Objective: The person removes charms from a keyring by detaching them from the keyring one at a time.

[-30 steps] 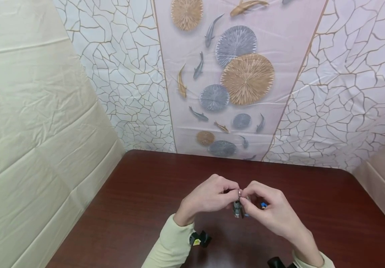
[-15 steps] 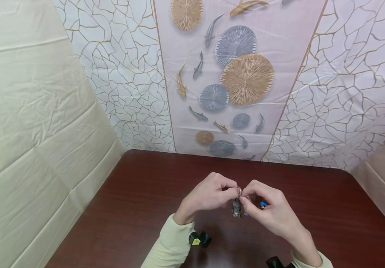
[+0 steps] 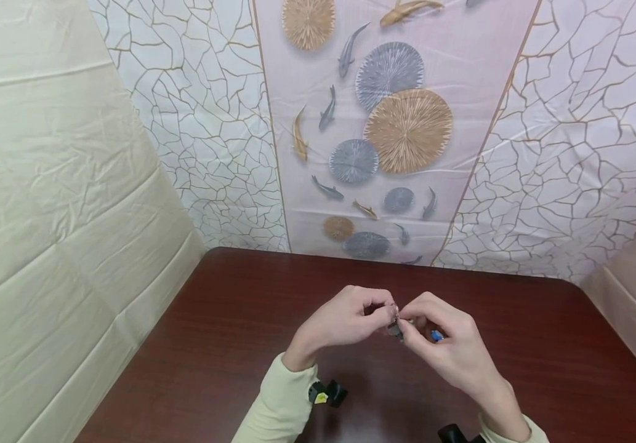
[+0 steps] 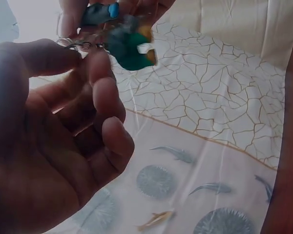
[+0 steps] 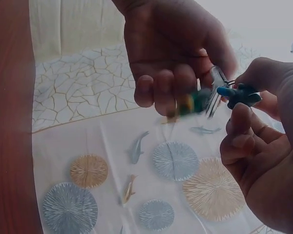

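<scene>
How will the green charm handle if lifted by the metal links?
The green charm probably swings: it appears joined to small metal links. Likely light, being small beside the fingers. Probably stiff: its notched outline looks solid.

The left hand (image 3: pixel 345 320) and the right hand (image 3: pixel 450 341) face each other above the middle of the tabletop (image 3: pixel 196 369), the keychain (image 3: pixel 395 330) between their fingertips. On it, metal pieces (image 5: pixel 215 95) sit between one charm (image 5: pixel 240 95), at the right hand's fingers, and a second charm (image 5: pixel 189 104), towards the left hand. A wrist camera (image 3: pixel 336 394) is on the left wrist's inner side. Behind the tabletop's far edge rises the backdrop (image 3: pixel 318 129); side cloths (image 3: pixel 74 215) flank its left and right edges.
</scene>
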Demonstrator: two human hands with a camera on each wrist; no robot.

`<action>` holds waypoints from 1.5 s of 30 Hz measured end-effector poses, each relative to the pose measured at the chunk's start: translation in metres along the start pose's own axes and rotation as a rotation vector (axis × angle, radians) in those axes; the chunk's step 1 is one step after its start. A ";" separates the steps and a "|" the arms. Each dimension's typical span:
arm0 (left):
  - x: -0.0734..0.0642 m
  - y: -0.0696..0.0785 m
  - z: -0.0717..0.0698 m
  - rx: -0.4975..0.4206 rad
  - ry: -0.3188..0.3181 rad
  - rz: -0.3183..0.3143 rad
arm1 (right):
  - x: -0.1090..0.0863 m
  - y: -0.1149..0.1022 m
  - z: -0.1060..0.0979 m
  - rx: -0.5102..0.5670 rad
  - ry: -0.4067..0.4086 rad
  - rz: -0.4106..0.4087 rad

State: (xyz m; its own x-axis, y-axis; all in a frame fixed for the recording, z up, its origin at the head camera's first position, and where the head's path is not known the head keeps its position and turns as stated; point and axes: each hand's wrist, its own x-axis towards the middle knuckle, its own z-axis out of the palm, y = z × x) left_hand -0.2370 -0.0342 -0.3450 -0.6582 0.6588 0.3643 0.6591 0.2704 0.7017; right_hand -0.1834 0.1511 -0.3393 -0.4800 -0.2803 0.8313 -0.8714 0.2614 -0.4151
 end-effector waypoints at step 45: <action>-0.002 0.015 0.002 0.243 0.162 0.198 | -0.005 0.006 0.001 0.029 0.034 0.002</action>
State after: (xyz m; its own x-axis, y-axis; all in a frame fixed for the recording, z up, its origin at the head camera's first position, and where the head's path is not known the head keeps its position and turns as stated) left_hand -0.2255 -0.0303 -0.3363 -0.5451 0.6007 0.5848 0.8343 0.3206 0.4484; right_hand -0.1864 0.1531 -0.3460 -0.4788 -0.2477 0.8423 -0.8731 0.2346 -0.4273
